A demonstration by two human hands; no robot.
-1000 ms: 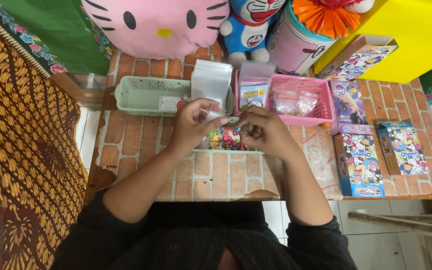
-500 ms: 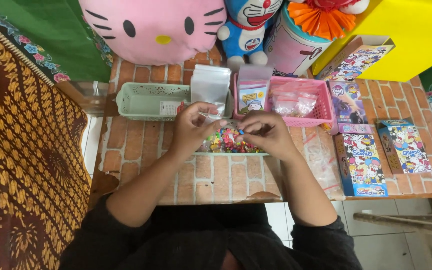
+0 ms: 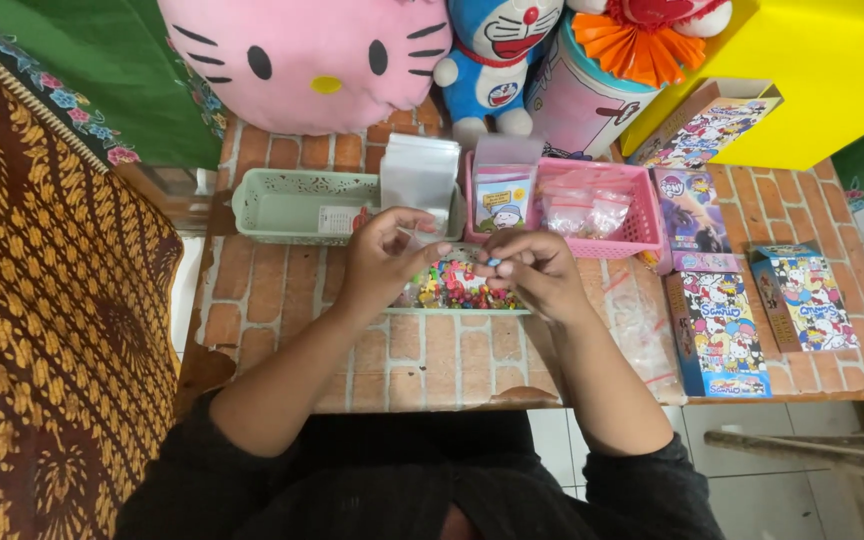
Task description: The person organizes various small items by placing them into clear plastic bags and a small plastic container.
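From my remote seat, the biggest thing in view is the brick-patterned table (image 3: 282,300), with a brown patterned cloth (image 3: 42,320) hanging along its left side. At the back sits a large pink cat-face cushion (image 3: 302,60), a blue cat plush (image 3: 497,55) just beside it, and a yellow box (image 3: 832,80) in the far right corner. Nearer me, a pale green basket (image 3: 282,205) lies left of centre and a pink basket (image 3: 642,215) right of centre holding small clear packets; a stack of small clear bags (image 3: 420,172) stands between them. Three printed cartoon boxes (image 3: 720,335) lie flat on the right part of the table.

Below the baskets, I see a shallow clear tray of coloured beads (image 3: 457,290), lying on the table directly under both hands.

My left hand (image 3: 382,255) hovers over the tray's left end, fingers curled, thumb and forefinger pinched on a thin clear slip that looks like a small bag (image 3: 414,238). My right hand (image 3: 537,270) is over the tray's right end, its fingertips drawn tight together around a tiny blue bead (image 3: 493,262). The two hands' fingertips nearly meet above the beads.
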